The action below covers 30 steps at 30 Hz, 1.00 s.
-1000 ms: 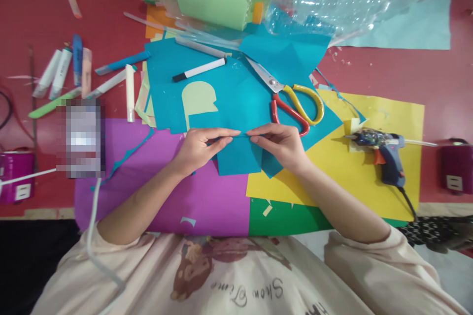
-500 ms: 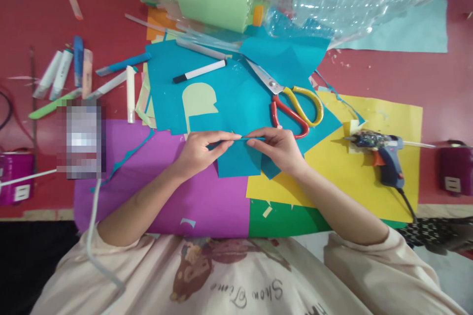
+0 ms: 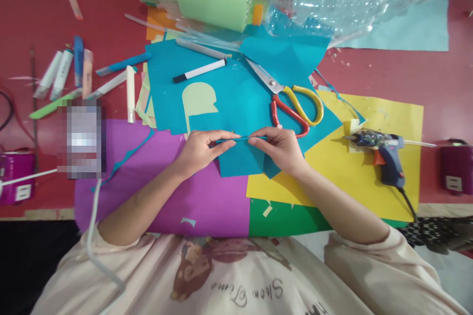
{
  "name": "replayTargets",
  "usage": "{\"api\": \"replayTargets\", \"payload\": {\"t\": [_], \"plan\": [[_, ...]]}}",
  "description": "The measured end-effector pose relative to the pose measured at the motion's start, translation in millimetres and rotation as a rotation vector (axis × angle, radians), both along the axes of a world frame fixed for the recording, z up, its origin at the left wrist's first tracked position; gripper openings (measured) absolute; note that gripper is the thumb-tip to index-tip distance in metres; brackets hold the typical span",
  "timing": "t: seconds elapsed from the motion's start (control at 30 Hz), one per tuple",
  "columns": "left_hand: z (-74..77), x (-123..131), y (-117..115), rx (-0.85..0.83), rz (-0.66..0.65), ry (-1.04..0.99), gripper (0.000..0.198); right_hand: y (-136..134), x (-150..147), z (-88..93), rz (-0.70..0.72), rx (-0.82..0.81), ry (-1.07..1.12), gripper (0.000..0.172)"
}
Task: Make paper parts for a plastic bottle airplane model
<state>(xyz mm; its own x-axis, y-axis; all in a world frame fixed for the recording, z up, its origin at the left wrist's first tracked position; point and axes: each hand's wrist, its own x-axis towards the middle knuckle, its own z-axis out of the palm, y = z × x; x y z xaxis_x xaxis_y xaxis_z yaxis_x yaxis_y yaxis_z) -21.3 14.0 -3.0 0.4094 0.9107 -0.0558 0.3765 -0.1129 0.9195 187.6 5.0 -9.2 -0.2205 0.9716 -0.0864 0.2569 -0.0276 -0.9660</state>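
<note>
Pinching a thin blue strip (image 3: 244, 138) from both sides, over the middle of the littered counter (image 3: 391, 71).
The left hand (image 3: 198, 150) had its grip closed on the strip's left part and the right hand (image 3: 283, 148) had its grip closed on the right part, thumbs on the near side, a short stretch bare between. The strip ran nearly level just past a blue panel (image 3: 242, 161), nearer the person than the scissors' (image 3: 272, 84) blades; whether it was that panel's folded edge or a separate piece could not be told. It looked like paper or thin foam, so probably very light, pliant, hardly slippery, and easily creased or torn. Light fingertip pressure along the narrow edge, at two spots close together, seemed the best hold.
</note>
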Motion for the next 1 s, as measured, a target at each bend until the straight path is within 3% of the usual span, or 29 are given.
{"api": "replayTargets", "payload": {"t": [0.57, 1.0], "plan": [[0.6, -3.1, 1.8, -0.012, -0.015, 0.028, 0.04, 0.0, 0.3, -1.0, 0.02, 0.049, 0.01, 0.044], [5.2, -4.3, 2.3, -0.111, -0.062, -0.077, 0.047, 1.0, 1.6, -2.1, -0.015, -0.006, 0.074, 0.035]]}}
